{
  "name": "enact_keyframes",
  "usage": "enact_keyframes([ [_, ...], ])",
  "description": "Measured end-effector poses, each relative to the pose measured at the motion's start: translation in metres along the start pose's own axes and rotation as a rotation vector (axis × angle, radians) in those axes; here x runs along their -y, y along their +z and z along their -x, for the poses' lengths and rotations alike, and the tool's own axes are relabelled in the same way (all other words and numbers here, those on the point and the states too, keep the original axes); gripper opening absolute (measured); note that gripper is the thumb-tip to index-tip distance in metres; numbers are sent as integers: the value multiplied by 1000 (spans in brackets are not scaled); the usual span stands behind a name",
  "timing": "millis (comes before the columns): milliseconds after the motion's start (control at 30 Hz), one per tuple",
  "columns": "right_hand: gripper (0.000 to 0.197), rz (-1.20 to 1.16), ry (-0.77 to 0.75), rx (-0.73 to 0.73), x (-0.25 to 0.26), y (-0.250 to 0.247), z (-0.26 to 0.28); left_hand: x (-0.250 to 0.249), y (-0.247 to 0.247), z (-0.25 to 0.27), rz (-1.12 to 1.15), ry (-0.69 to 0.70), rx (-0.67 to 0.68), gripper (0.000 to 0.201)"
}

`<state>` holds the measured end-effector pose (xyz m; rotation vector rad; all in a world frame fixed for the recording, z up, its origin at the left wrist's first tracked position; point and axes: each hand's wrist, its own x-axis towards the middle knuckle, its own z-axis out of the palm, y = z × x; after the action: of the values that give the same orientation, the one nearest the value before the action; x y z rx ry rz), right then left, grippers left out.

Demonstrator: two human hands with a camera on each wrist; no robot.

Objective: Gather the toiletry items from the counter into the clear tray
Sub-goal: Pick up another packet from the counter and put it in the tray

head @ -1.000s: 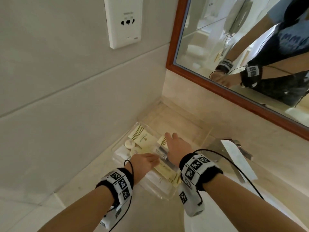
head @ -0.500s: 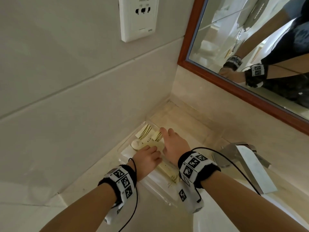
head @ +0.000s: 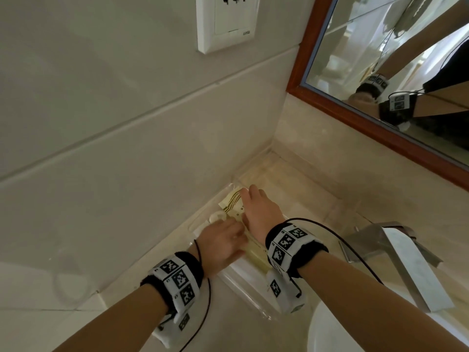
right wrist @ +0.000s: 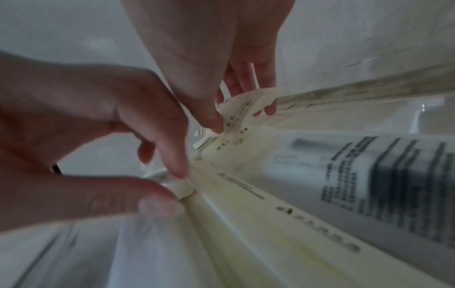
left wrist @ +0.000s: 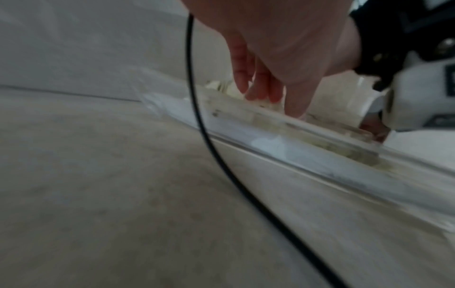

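Observation:
A clear tray (head: pixel 243 283) lies on the beige counter in the wall corner and holds cream toiletry packets and tubes. My left hand (head: pixel 238 232) reaches into its middle and pinches the white cap of a cream tube (right wrist: pixel 221 220) between thumb and forefinger. My right hand (head: pixel 247 193) is at the tray's far end, where its thumb and fingers pinch a cream packet (right wrist: pixel 236 115). Gold-striped packets (head: pixel 231 201) and a round white cap (head: pixel 215 215) lie beside it. A printed grey tube (right wrist: pixel 369 175) rests along the tray's right wall. The left wrist view is blurred.
The tiled wall runs close along the tray's left side, with a white socket (head: pixel 225 21) above. A chrome faucet (head: pixel 396 252) and the white basin (head: pixel 337 331) sit to the right. A wood-framed mirror (head: pixel 368 120) hangs over the back ledge.
My right hand has slid toward the tray's far end onto the packets. My left hand has closed its fingers further over the items in the middle of the tray.

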<state>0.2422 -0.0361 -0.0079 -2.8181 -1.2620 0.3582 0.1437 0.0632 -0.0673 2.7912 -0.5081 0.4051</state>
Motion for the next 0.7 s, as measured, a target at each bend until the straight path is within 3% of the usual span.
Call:
enact_keyframes([
  [67,43,64,-16,16,2,2,-3,8,-9,1,-65,-127,7,23],
  [200,31,147,-40,47,4,10,-2,10,-13,0,-163,-340,139,44],
  [433,34,108,-46,95,-8,14,6,2,-10,-6,50,-552,177,42],
  [700,49,60,-69,143,-17,14,13,3,-22,4,182,-603,114,51],
])
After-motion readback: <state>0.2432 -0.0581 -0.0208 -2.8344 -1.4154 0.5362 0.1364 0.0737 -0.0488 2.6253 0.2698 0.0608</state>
